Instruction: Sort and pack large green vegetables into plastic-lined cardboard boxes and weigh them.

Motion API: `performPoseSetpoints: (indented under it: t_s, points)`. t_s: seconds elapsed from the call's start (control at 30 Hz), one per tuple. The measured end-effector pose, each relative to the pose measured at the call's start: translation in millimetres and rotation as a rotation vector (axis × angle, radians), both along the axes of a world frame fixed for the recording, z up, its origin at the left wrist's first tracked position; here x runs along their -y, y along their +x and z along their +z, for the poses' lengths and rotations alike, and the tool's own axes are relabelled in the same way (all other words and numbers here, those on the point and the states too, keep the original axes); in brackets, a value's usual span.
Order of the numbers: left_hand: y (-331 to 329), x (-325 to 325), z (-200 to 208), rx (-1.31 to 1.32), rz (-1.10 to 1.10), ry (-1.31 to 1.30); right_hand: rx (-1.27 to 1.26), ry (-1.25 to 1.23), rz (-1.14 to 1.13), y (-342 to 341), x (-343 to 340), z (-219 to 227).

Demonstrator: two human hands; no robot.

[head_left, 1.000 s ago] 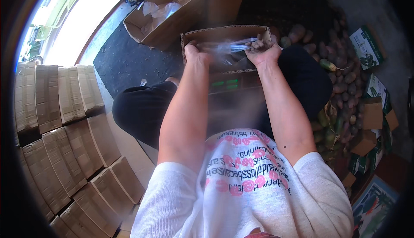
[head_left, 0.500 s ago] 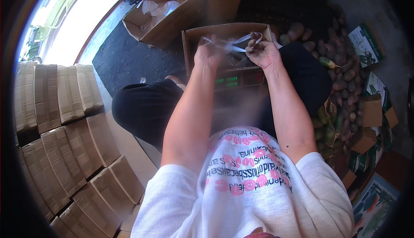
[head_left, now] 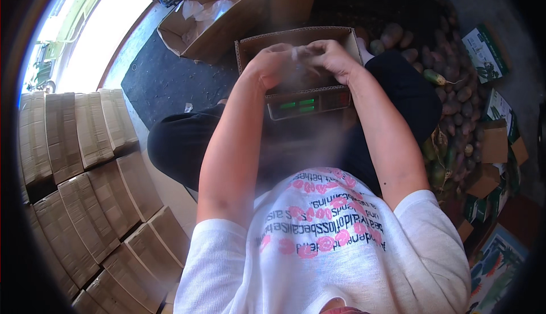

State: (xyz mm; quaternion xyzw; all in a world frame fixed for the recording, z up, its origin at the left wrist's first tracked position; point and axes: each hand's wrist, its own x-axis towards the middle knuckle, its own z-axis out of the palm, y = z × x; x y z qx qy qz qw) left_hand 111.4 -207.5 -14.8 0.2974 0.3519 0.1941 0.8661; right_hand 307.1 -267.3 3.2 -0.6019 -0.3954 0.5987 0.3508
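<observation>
An open cardboard box sits between my legs on a digital scale with a lit green display. Over its opening my left hand and my right hand are close together with their fingertips pinched. A whitish twist of thin plastic bag shows between the fingers, blurred by motion. What lies lower in the box is dim, and my hands partly cover it.
A longer open carton holding crumpled plastic stands beyond the box. Stacked flat-sided cartons fill the left. At the right lie many reddish-brown tubers, with a greenish one among them, and green-and-white printed cartons.
My hands have come together over the box from farther apart, and the stretched plastic strands between them are now gathered. More of the scale's display shows.
</observation>
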Motion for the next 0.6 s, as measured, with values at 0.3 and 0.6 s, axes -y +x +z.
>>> performPoseSetpoints:
  t_s: [0.3, 0.6]
  points:
    - [21, -31, -70, -1.317, -0.221, 0.539, 0.539, -0.468, -0.306, 11, -30, -41]
    - [21, -10, -19, -1.401, -0.364, 0.903, 1.103, -0.229, -0.019, 1, -12, -18]
